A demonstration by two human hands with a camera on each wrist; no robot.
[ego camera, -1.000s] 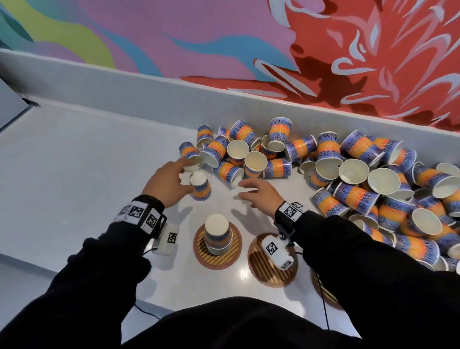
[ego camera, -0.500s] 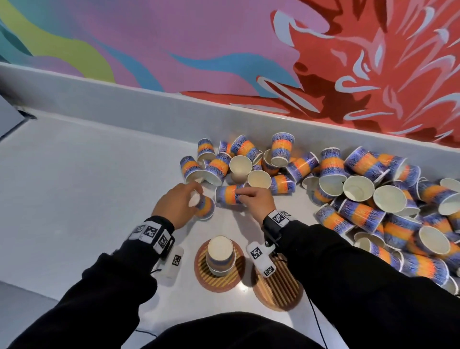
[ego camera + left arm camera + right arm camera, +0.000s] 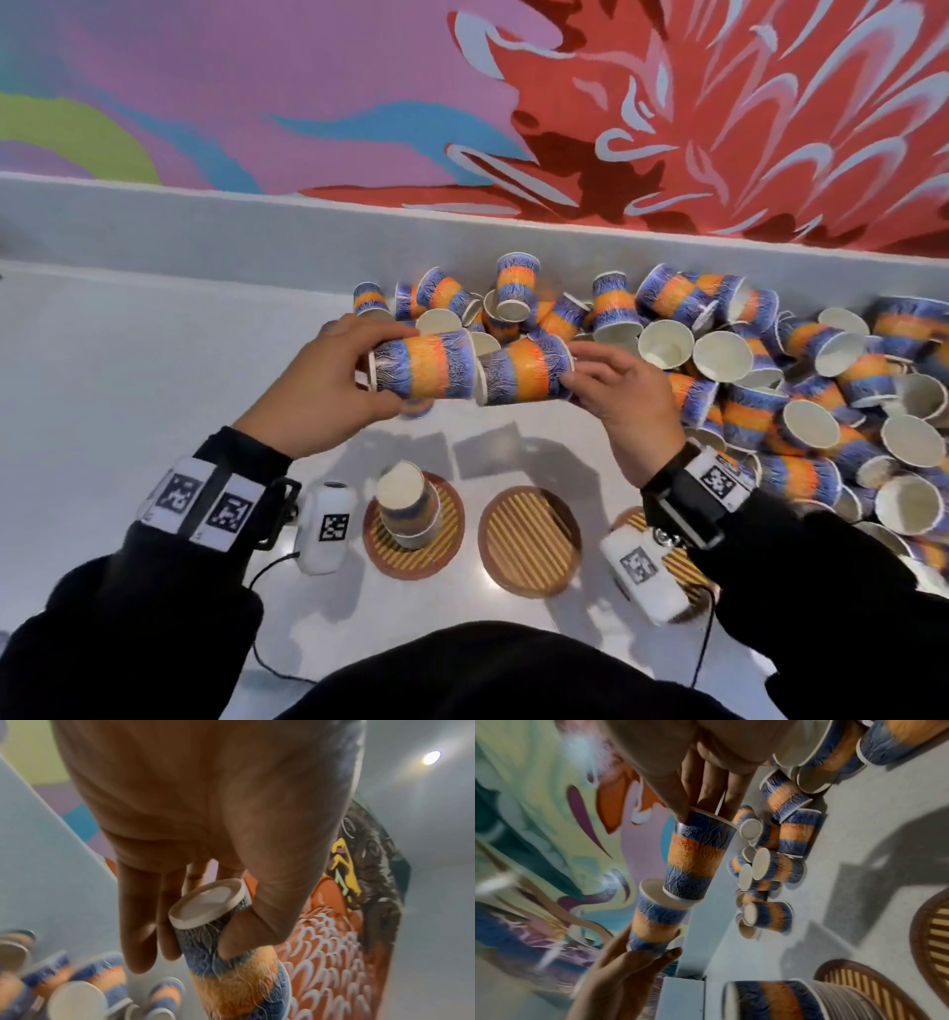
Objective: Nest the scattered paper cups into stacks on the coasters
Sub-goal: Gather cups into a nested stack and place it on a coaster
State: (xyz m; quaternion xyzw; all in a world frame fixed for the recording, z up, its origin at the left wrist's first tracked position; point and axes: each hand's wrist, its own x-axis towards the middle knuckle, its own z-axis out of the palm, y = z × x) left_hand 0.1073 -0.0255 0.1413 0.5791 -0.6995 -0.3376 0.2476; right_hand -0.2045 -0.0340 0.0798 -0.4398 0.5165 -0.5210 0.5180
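Observation:
My left hand [image 3: 354, 370] grips a blue-and-orange paper cup [image 3: 421, 370] on its side above the counter, mouth facing right. My right hand [image 3: 585, 367] holds a second cup [image 3: 524, 372] by its rim end. That cup's base sits at the first cup's mouth [image 3: 654, 898]. The left wrist view shows thumb and fingers curled round the first cup [image 3: 231, 973] near its base. Below, the left coaster [image 3: 447, 534] carries a short stack of upside-down cups [image 3: 408, 506]. The middle coaster [image 3: 529, 539] is bare. A third coaster [image 3: 683, 562] is mostly hidden under my right wrist.
A big heap of loose cups [image 3: 770, 370] covers the counter's right and back side, against the grey backsplash [image 3: 231, 231]. The pale counter [image 3: 154, 385] stretches left of my hands. White wrist cameras [image 3: 328, 529] with cables hang near the coasters.
Both hands took a cup from the counter, lifted them and brought them together end to end. The head camera has moved closer.

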